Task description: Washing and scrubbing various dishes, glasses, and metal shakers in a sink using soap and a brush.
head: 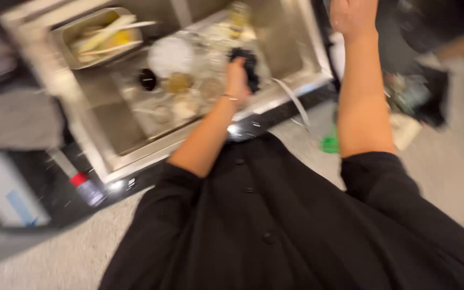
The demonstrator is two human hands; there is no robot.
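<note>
Fingers of the left hand (236, 75) wrap a dark crumpled cloth (249, 65) over the steel sink (296, 51), dishes lying just beyond. A firm, steady grip seems wise. Right hand (350, 16) is raised aside; its fingers cannot be told.

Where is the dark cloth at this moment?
In the head view, the dark cloth is in the left hand, over the steel sink, upper centre.

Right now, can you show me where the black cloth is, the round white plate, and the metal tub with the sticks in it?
black cloth (249, 67): head view, on the bunched part above the left hand (236, 80).
round white plate (170, 55): head view, its middle.
metal tub (64, 33): head view, its left rim.
</note>
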